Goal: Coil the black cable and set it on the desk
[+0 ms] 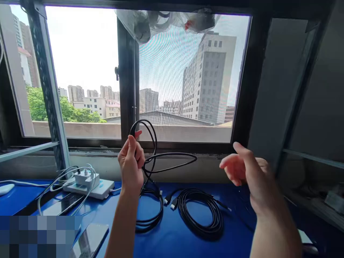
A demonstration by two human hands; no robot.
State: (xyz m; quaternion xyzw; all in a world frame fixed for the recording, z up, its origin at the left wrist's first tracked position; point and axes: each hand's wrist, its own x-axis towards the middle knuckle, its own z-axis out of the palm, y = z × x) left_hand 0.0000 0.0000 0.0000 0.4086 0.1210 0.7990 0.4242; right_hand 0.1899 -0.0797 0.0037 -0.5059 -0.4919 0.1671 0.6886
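My left hand (pixel 131 157) is raised in front of the window, its fingers closed round a black cable (pixel 176 154). Loops of that cable hang to the right of the hand and run down toward a loose coil (pixel 150 224) on the blue table. My right hand (pixel 245 166) is held up at the right with its fingers apart and nothing in it. Between the two hands, lower down, a second black cable lies in a round coil (pixel 219 222), with plug ends (pixel 173 204) at its left side.
A white power strip (pixel 103 188) with adapters and white cords sits at the left of the blue table (pixel 172 247). A phone (pixel 91 238) lies nearer. Metal posts (pixel 48 82) stand left and right; plastic bags (pixel 161 23) hang above.
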